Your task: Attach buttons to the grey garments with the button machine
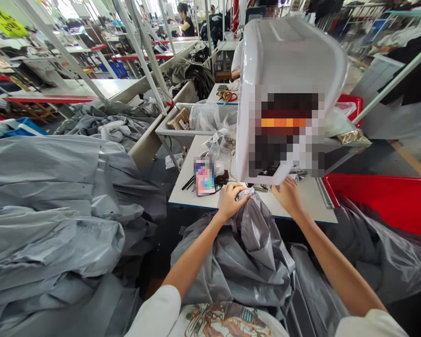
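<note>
Grey shiny fabric (pixel 256 243), gathered in folds, hangs from the table's front edge over my lap. My left hand (pixel 231 201) is closed on its upper end, thumb pressed near a small round spot on the cloth, just below a large white machine housing (pixel 294 51). My right hand (pixel 288 194) is at the lower right of the housing with its fingers curled. Its fingertips are partly hidden, and what they hold is too small to make out. Between the hands, a coiled metal part (pixel 261 188) lies on the white tabletop (pixel 192 192).
A phone (pixel 204 177) with a lit screen lies left of the machine. Behind it, a white trough (pixel 196 135) holds plastic bags. Grey fabric heaps (pixel 56 210) fill the left side. A red bin (pixel 389 196) stands at right, and scissors (pixel 229 96) lie farther back.
</note>
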`<control>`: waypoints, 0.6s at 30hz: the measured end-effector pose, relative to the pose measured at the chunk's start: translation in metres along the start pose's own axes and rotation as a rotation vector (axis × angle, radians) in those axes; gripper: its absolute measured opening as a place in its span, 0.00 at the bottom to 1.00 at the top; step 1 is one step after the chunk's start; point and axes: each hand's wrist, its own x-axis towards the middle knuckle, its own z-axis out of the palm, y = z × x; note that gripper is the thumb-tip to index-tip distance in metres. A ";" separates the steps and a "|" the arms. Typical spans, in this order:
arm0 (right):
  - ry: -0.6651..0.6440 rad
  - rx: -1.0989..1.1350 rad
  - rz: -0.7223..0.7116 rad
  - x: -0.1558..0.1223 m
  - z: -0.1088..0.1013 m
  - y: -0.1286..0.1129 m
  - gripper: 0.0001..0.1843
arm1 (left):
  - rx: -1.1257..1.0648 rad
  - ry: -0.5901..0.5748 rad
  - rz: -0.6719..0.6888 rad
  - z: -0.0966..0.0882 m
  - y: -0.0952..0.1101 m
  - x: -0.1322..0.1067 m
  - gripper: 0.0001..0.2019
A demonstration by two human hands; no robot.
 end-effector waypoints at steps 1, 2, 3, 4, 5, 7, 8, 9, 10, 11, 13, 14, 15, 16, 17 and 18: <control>-0.096 -0.021 0.004 0.008 -0.001 0.006 0.14 | -0.003 -0.002 -0.003 0.000 0.000 0.000 0.09; -0.186 -0.047 0.012 0.015 -0.001 0.011 0.13 | -0.006 -0.005 -0.006 0.000 0.000 0.000 0.09; -0.263 -0.079 0.020 0.020 -0.002 0.014 0.13 | -0.010 -0.008 -0.010 -0.001 0.001 0.000 0.10; -0.327 -0.115 0.025 0.025 -0.003 0.017 0.13 | -0.013 -0.009 -0.013 -0.001 0.001 0.000 0.09; -0.378 -0.152 0.019 0.027 -0.005 0.018 0.13 | -0.015 -0.010 -0.016 -0.001 0.001 0.000 0.09; -0.453 -0.224 -0.019 0.031 -0.009 0.017 0.12 | -0.019 -0.009 -0.014 -0.001 0.001 0.000 0.09; -0.483 -0.255 -0.046 0.031 -0.011 0.016 0.12 | -0.019 -0.007 -0.013 -0.001 0.001 0.000 0.09; -0.508 -0.282 -0.071 0.032 -0.012 0.015 0.12 | -0.020 -0.007 -0.011 -0.001 0.001 0.000 0.09; -0.527 -0.304 -0.094 0.032 -0.013 0.013 0.12 | -0.020 -0.006 -0.009 -0.001 0.001 0.000 0.09; -0.540 -0.321 -0.110 0.033 -0.013 0.012 0.12 | -0.020 -0.006 -0.007 -0.001 0.001 0.000 0.09; -0.555 -0.340 -0.119 0.033 -0.013 0.011 0.13 | -0.017 -0.008 -0.007 -0.001 0.001 0.000 0.09; -0.560 -0.344 -0.115 0.033 -0.012 0.011 0.13 | -0.015 -0.010 -0.007 -0.002 0.002 0.000 0.09; -0.566 -0.346 -0.108 0.033 -0.012 0.012 0.13 | -0.015 -0.012 -0.008 -0.002 0.002 0.000 0.09; -0.570 -0.347 -0.101 0.033 -0.011 0.012 0.13 | -0.014 -0.014 -0.009 -0.002 0.002 0.000 0.09; -0.573 -0.347 -0.096 0.033 -0.011 0.012 0.13 | -0.013 -0.015 -0.009 -0.002 0.002 0.000 0.09; -0.576 -0.348 -0.097 0.033 -0.010 0.013 0.13 | -0.012 -0.016 -0.010 -0.002 0.002 0.000 0.09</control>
